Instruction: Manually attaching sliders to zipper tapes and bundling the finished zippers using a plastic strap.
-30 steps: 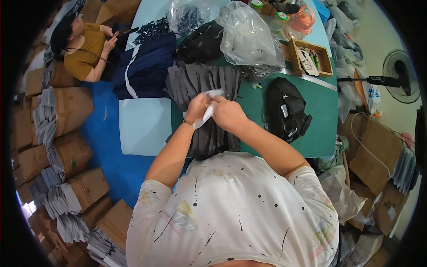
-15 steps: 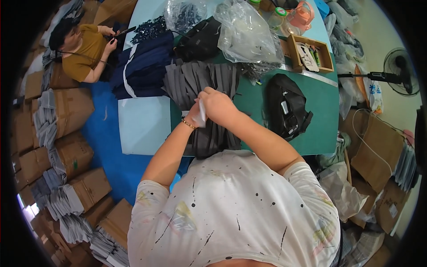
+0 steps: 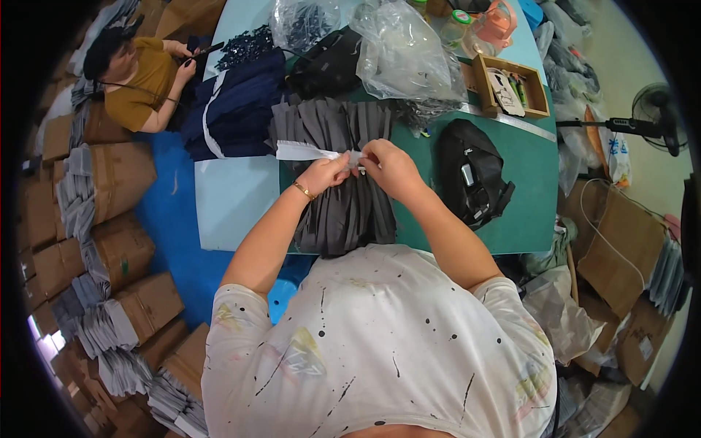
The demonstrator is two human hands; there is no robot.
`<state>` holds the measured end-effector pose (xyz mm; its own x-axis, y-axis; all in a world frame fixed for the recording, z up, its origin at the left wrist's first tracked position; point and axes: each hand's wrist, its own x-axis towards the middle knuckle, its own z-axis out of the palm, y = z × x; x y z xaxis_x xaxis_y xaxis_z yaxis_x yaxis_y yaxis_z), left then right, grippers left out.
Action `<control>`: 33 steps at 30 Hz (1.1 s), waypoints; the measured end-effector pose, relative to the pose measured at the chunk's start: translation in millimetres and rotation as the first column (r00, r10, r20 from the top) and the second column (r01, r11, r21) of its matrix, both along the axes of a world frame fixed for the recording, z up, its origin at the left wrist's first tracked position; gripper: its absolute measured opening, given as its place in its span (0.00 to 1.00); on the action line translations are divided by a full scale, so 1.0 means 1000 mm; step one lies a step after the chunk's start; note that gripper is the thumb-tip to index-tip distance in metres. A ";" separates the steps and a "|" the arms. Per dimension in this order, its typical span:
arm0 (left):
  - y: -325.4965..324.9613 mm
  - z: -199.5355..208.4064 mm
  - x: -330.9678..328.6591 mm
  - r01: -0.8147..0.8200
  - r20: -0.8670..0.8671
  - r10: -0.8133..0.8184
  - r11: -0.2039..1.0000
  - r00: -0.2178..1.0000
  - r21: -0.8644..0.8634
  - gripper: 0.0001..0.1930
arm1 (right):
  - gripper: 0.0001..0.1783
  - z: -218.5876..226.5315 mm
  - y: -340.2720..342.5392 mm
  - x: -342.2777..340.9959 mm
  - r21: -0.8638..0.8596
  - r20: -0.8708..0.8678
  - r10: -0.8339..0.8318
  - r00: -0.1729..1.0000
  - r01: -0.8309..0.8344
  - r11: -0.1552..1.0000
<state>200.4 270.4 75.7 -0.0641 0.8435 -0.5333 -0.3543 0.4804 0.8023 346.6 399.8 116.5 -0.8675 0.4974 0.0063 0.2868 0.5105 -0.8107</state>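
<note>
A thick bundle of dark grey fabric strips (image 3: 343, 219) lies on the table right in front of me, its ends fanned out. Across its middle runs a white band (image 3: 301, 150), one loose end sticking out to the left. My left hand (image 3: 326, 174) is closed on the band near the bundle's centre. Just to its right, my right hand (image 3: 392, 168) pinches the band, its fingertips close to those of the left. What lies under the fingers is partly hidden.
A navy bundle (image 3: 252, 109) with a white band lies at far left, a black bag (image 3: 471, 179) at right. Plastic bags (image 3: 405, 58), a wooden box (image 3: 540, 98) and jars stand farther back. A co-worker (image 3: 146, 80) is at left, near cartons (image 3: 120, 175). A fan (image 3: 661, 117) stands right.
My hands have moved apart from their overlapped position over the bundle. The white band, crumpled between them before, now stretches across the strips with its end out to the left.
</note>
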 end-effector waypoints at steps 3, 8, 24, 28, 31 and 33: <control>0.001 0.000 -0.004 0.040 -0.137 -0.038 0.999 0.990 0.014 0.22 | 0.05 -0.005 0.002 0.001 -0.195 -0.020 -0.082 0.996 0.077 0.978; 0.006 0.015 -0.018 0.161 -0.232 -0.162 0.987 0.959 -0.024 0.11 | 0.06 -0.009 0.005 0.022 -0.113 -0.124 0.328 0.936 -0.342 0.933; 0.003 0.023 -0.010 0.772 -0.859 0.507 0.574 -0.072 0.274 0.08 | 0.17 -0.037 0.023 -0.032 -0.700 -0.097 0.397 0.913 -0.346 0.625; -0.001 0.028 -0.010 0.765 -0.900 0.434 0.594 -0.044 0.249 0.07 | 0.09 -0.051 0.024 -0.035 -0.681 0.012 0.386 0.922 -0.275 0.679; -0.007 0.028 -0.013 0.725 -0.927 0.374 0.636 0.013 0.266 0.08 | 0.06 -0.049 0.020 -0.030 -0.587 -0.057 0.265 0.962 -0.247 0.771; -0.016 0.028 -0.015 0.677 -0.926 0.373 0.669 0.050 0.306 0.08 | 0.06 -0.044 0.017 -0.023 -0.439 -0.101 0.275 0.956 -0.291 0.850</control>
